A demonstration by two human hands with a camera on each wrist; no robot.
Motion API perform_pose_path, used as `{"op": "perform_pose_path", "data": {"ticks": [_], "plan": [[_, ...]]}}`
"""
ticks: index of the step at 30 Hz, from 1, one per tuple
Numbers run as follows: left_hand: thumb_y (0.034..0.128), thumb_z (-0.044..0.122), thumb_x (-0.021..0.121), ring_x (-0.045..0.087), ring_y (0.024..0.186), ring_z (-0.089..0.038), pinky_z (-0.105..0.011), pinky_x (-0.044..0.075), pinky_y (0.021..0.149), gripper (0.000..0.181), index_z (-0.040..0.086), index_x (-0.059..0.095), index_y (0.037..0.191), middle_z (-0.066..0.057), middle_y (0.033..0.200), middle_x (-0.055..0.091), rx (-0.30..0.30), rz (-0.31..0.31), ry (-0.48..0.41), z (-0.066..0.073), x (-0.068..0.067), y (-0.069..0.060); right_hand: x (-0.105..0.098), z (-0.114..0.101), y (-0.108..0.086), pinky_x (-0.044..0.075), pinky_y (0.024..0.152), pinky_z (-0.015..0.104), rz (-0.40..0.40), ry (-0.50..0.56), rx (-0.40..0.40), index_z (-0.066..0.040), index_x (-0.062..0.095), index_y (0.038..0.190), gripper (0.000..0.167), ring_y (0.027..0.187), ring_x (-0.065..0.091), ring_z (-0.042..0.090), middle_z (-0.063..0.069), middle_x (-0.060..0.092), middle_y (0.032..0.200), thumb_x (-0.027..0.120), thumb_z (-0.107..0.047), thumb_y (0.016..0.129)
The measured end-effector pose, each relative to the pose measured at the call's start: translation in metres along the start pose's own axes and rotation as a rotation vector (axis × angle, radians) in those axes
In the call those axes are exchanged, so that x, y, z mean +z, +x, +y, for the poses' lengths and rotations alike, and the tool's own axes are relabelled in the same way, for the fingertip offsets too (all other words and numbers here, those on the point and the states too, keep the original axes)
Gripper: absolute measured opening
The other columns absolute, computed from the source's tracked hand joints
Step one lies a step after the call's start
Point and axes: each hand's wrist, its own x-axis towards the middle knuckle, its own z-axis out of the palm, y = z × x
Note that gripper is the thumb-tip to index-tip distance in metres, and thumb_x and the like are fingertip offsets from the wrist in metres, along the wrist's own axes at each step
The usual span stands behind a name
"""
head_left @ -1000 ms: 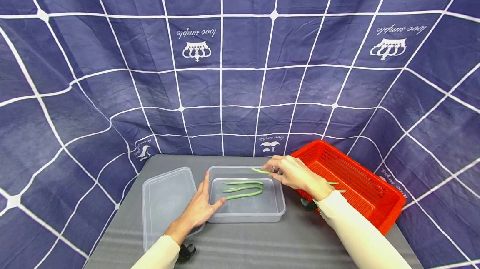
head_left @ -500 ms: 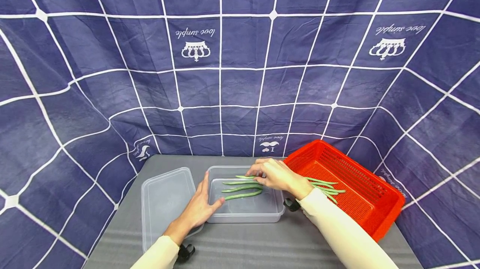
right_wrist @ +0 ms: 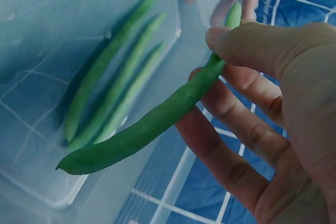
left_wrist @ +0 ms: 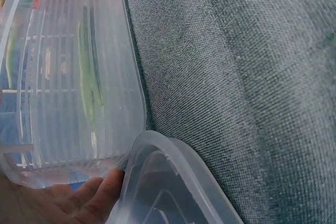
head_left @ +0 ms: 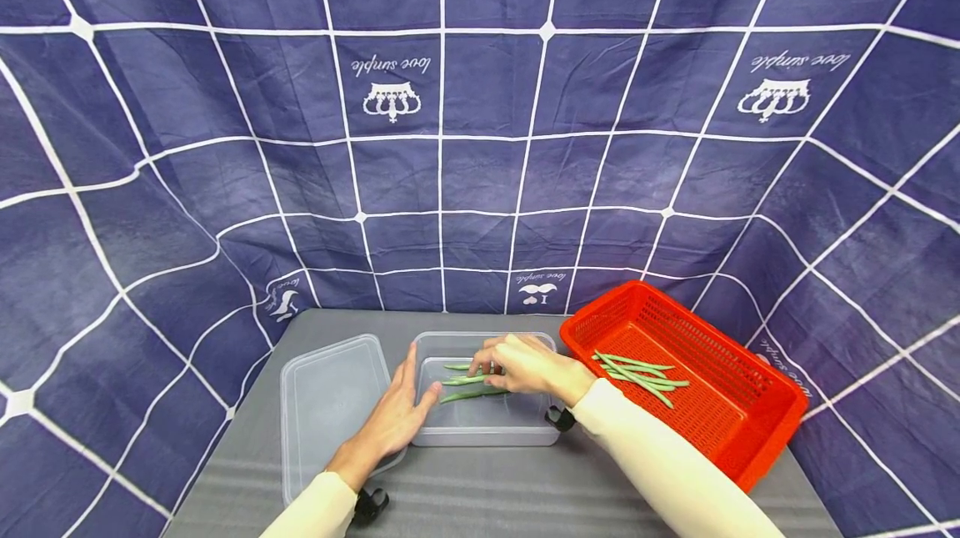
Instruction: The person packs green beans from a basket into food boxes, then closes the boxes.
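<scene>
While the left hand (head_left: 393,417) touches the tub (head_left: 487,439), the right hand (head_left: 525,364) pinches a bean (right_wrist: 142,137)

Where thumb and fingers grip it, the bean slants over the tub, in which three more beans (right_wrist: 107,80) lie side by side. The left hand, thumb spread wide from straight fingers, rests against the tub's left end. Left of the tub, a lid (head_left: 330,409) lies on the table (head_left: 487,492); to the right, a basket (head_left: 716,417) holds a loose bunch (head_left: 637,375) of beans.

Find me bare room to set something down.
The table is bare on the near side of the box, between the lid and right sleeve; the basket, right of its beans.

Crowded: the box's left, by the left hand, and over the box's beans, where the right hand holds another bean.
</scene>
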Motion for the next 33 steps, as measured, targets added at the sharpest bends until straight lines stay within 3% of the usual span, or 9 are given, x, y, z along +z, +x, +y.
{"op": "perform_pose_path", "data": {"ticks": [6, 13, 18, 33], "plan": [[0.1223, 0.051, 0.054, 0.041, 0.170, -0.057, -0.072, 0.037, 0.139, 0.094, 0.005, 0.005, 0.188, -0.034, 0.187, 0.031, -0.009, -0.006, -0.008, 0.002, -0.001, -0.003, 0.010, -0.007, 0.008, 0.063, 0.084, 0.025, -0.044, 0.015, -0.013, -0.031, 0.087, 0.127, 0.027, 0.099, 0.080, 0.006, -0.011, 0.083, 0.113, 0.090, -0.018, 0.103], [0.1232, 0.050, 0.052, 0.038, 0.172, -0.057, -0.072, 0.036, 0.139, 0.092, 0.006, 0.004, 0.188, -0.034, 0.188, 0.028, -0.033, -0.015, -0.007, 0.004, 0.000, -0.004, 0.017, -0.011, 0.012, 0.062, 0.081, 0.026, -0.063, -0.003, -0.019, -0.033, 0.087, 0.126, 0.028, 0.095, 0.075, 0.001, -0.012, 0.082, 0.112, 0.090, -0.018, 0.103], [0.1236, 0.045, 0.054, 0.038, 0.172, -0.058, -0.073, 0.035, 0.140, 0.091, 0.005, 0.004, 0.188, -0.035, 0.188, 0.028, -0.031, -0.007, -0.012, 0.004, 0.000, -0.003, 0.020, -0.010, 0.012, 0.063, 0.081, 0.028, -0.062, -0.006, -0.005, -0.032, 0.086, 0.129, 0.029, 0.098, 0.076, 0.005, -0.011, 0.082, 0.115, 0.089, -0.020, 0.104], [0.1224, 0.046, 0.056, 0.042, 0.170, -0.057, -0.071, 0.037, 0.139, 0.093, 0.003, 0.006, 0.187, -0.035, 0.186, 0.032, -0.017, 0.006, -0.006, 0.004, 0.001, -0.001, 0.005, -0.004, -0.002, 0.068, 0.086, 0.035, -0.005, 0.000, 0.029, -0.029, 0.086, 0.132, 0.028, 0.106, 0.084, 0.013, -0.009, 0.083, 0.116, 0.088, -0.021, 0.104]]}}
